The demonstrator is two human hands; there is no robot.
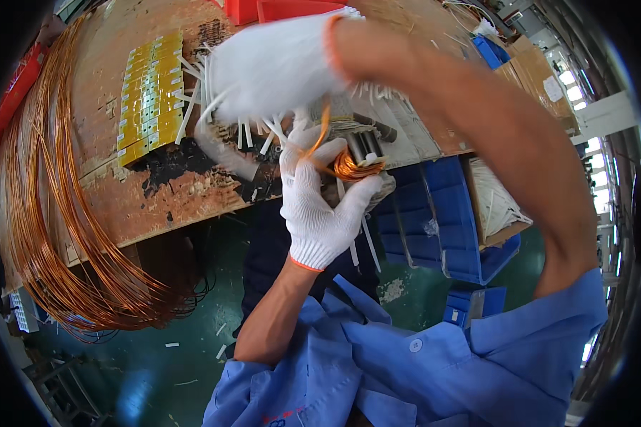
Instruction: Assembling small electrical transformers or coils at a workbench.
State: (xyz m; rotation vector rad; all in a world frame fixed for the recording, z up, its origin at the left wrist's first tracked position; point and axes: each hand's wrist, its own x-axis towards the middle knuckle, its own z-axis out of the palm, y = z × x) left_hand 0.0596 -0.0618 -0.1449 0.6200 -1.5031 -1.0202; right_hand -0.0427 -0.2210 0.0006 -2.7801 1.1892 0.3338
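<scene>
My left hand [319, 203], in a white knit glove with an orange cuff, has its thumb and fingers closed round a coil of copper wire [358, 168] at the table's front edge. The coil sits against a dark cylindrical metal part [365, 144]. A loose strand of wire rises from the coil. Across the table, my right hand [278, 67], gloved the same way, reaches leftward above a bunch of white tubes [205, 92]. Motion smears that hand, so its fingers cannot be made out. Left of the tubes lies a row of yellow taped blocks [152, 96].
Long bundles of copper wire [39, 235] hang over the table's left edge. Blue bins [434, 213] stand below on the right, beside a carton of white tubes [495, 203]. Red containers [292, 10] sit at the back. Scraps litter the green floor [199, 356].
</scene>
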